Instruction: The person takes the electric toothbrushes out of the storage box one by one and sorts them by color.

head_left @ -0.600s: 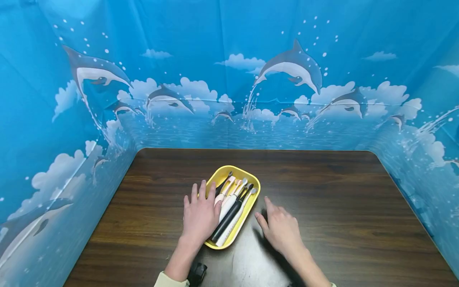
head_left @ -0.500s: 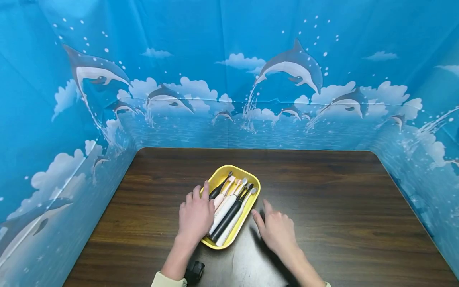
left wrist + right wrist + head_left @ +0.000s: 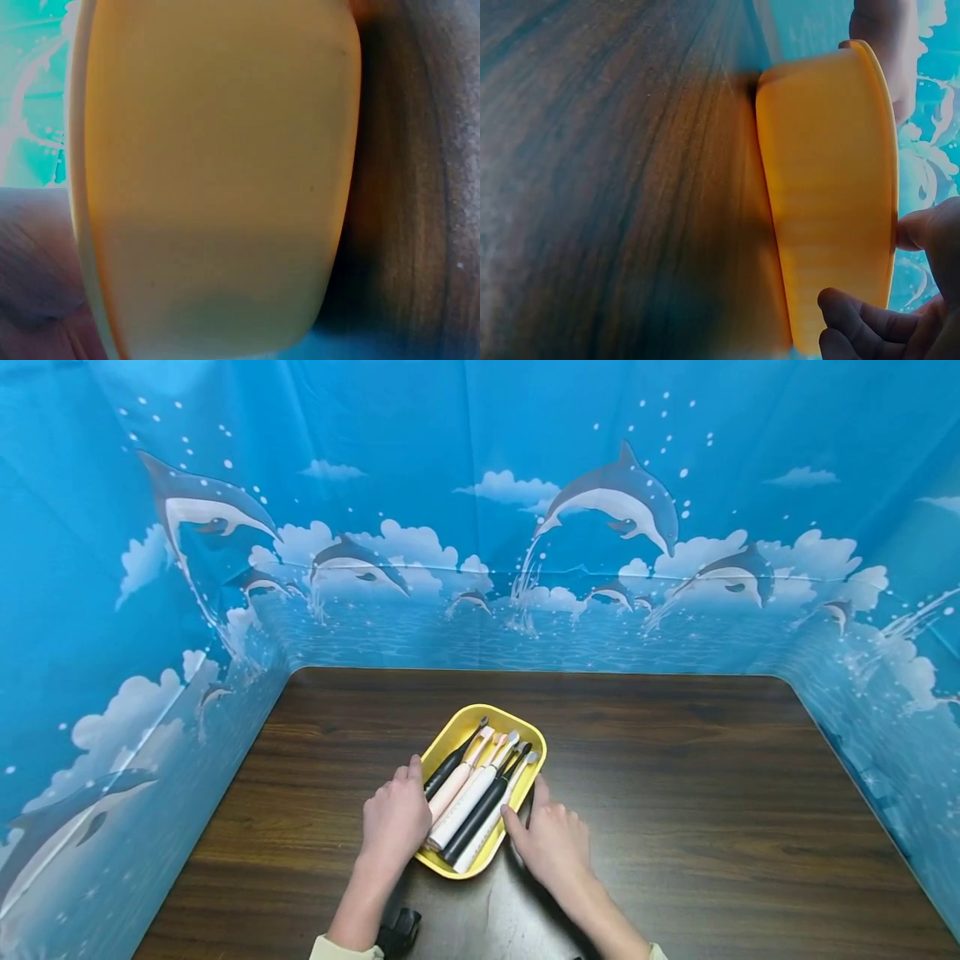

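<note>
The right hand (image 3: 557, 843) pinches the yellow tray (image 3: 829, 172), maybe to steady its toothbrushes (image 3: 468, 800); the left hand (image 3: 396, 818) rests opposite, its grip hidden.

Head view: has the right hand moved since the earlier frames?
Yes: left, away from the right edge of the table and closer to the yellow tray; the right hand.

Head camera looks forward and down over the table (image 3: 675, 777); wrist cameras, close and side-on, share its yellow tray (image 3: 825, 180).
</note>
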The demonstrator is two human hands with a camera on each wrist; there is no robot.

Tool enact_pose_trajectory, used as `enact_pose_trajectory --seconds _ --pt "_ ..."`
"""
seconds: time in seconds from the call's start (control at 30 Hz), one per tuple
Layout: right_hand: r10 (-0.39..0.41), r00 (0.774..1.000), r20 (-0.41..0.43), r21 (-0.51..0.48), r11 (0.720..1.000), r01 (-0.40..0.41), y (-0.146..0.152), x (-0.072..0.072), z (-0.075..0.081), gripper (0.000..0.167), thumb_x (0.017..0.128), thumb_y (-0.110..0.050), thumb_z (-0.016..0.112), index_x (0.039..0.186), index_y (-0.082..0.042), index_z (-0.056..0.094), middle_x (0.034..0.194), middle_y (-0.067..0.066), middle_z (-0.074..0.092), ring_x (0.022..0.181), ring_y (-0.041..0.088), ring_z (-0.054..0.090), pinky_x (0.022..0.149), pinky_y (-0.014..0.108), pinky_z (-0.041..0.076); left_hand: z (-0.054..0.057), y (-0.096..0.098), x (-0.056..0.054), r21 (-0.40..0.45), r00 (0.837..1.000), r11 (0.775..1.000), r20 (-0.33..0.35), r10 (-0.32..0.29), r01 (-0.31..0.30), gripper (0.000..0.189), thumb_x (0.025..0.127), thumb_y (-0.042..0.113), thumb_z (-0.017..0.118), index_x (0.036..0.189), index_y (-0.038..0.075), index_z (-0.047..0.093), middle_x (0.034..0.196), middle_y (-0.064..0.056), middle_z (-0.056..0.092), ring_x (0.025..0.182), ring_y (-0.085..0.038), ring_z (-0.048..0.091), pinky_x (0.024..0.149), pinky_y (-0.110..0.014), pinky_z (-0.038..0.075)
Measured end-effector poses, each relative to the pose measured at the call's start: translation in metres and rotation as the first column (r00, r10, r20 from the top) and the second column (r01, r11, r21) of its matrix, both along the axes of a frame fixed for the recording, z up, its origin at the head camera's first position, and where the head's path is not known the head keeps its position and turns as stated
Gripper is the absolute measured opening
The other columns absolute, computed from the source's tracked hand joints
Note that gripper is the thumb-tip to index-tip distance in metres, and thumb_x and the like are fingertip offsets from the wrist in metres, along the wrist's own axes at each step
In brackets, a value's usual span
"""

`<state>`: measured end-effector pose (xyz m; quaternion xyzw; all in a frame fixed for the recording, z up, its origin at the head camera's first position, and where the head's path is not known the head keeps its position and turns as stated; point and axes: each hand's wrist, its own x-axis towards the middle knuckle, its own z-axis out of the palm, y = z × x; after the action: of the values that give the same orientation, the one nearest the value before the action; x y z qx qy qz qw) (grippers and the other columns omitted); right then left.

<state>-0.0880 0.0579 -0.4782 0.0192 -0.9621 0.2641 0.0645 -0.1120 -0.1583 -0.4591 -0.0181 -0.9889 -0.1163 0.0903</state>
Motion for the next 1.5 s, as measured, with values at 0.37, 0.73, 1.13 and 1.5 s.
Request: enact_pose_trajectory --seconds 0.37,0.73,1.13,1.5 --pt "0.016 0.997 -0.073 -0.004 1.000 -0.016 0.012 -0.004 -0.002 0.061 0.090 -0.026 0.067 0.137 0.011 0.055 0.074 0.025 0.068 0.055 0.036 0.062 0.049 0.048 0.049 0.000 0.005 0.015 0.056 0.998 0.997 -0.038 -0.051 0.053 0.042 0.088 -0.003 0.057 0.129 -0.010 0.064 0.099 -0.025 0.071 0.076 -0.048 0.069 0.058 -0.057 0.053" --pt "0.023 0.995 -0.097 0.020 1.000 -0.021 0.029 -0.001 -0.003 0.047 0.095 -0.015 0.061 0.134 0.010 0.058 0.082 0.029 0.069 0.061 0.042 0.066 0.050 0.052 0.051 0.001 0.021 0.034 0.109 0.993 0.989 -0.068 -0.095 0.102 0.041 0.084 -0.006 0.062 0.124 -0.010 0.067 0.096 -0.024 0.073 0.072 -0.043 0.071 0.055 -0.053 0.054" --pt "0.008 0.999 -0.051 0.037 0.999 -0.007 0.058 -0.011 0.003 0.044 0.100 -0.013 0.059 0.138 0.009 0.055 0.090 0.029 0.071 0.056 0.033 0.063 0.045 0.046 0.047 -0.026 0.052 0.043 0.328 0.975 0.935 -0.212 -0.065 0.134 0.047 0.089 -0.003 0.067 0.134 -0.012 0.060 0.118 -0.032 0.068 0.097 -0.045 0.071 0.075 -0.052 0.058" --pt "-0.002 0.995 -0.097 0.042 0.999 0.006 0.072 -0.019 0.005 0.041 0.098 -0.012 0.062 0.135 0.004 0.059 0.105 0.027 0.072 0.076 0.047 0.069 0.055 0.057 0.052 -0.036 0.076 0.048 0.443 0.992 0.890 -0.115 -0.062 0.107 0.060 0.095 0.007 0.063 0.148 -0.013 0.043 0.138 -0.034 0.056 0.121 -0.046 0.060 0.096 -0.053 0.051"
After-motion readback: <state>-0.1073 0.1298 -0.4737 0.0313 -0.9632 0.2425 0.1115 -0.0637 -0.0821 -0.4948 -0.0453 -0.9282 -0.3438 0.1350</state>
